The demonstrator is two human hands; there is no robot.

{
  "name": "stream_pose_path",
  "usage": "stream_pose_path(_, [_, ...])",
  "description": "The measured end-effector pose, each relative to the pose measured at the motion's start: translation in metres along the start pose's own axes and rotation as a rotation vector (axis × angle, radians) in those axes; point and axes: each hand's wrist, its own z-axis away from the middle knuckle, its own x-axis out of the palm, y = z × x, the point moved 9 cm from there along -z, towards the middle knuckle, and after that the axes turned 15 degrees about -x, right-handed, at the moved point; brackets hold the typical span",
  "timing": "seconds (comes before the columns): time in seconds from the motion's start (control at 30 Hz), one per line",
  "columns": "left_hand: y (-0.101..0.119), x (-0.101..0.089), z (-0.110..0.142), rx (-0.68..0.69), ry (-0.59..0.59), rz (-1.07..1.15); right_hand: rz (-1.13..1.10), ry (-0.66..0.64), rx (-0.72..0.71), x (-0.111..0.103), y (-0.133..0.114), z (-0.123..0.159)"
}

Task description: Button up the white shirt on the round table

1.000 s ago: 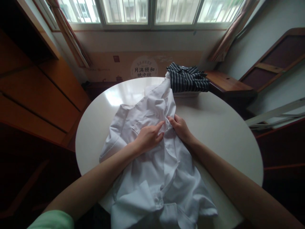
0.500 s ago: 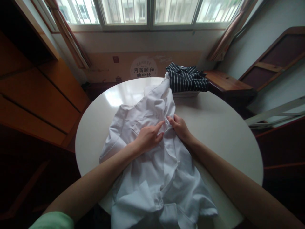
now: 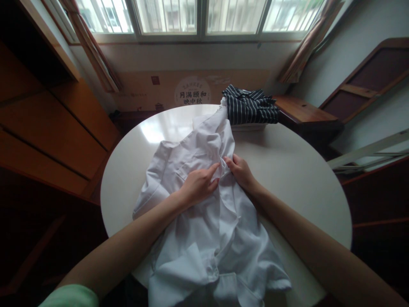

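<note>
Green sleeve (image 3: 70, 296): showing at 8 o'clock, nearest the viewer.
White shirt (image 3: 194, 230): lying rumpled from 6 o'clock, where its lower end seems to be hanging past the near edge, up towards 12; that hanging weight could drag the cloth down if the hold loosens.
Left hand (image 3: 200, 185): resting on the shirt, at 9 o'clock from the middle; forefinger and thumb are standing apart, the forefinger touching the front fold. Whether the hidden fingers are gripping, I cannot tell.
Right hand (image 3: 242, 170): pinching the fold's edge in its grip, just to 2 o'clock of the middle; a shallow pinch could let the layers slip or crease.
Worktop (image 3: 297, 179): spreading round and white beneath, gleaming at 11 o'clock; its smoothness could let the shirt slide.
Striped garments (image 3: 251, 108): sitting piled at 1 o'clock, just beside the shirt's far end; a hard tug could nudge them if they are touching, which I cannot tell.
Windows (image 3: 172, 17): letting in daylight at 12 o'clock, farthest away.
</note>
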Motion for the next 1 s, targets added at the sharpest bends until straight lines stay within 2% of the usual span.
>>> stream_pose_path(1.0, [0.0002, -0.0009, -0.0004, -0.020, -0.020, 0.004, -0.004, 0.001, -0.006, -0.0006, -0.0015, 0.0003])
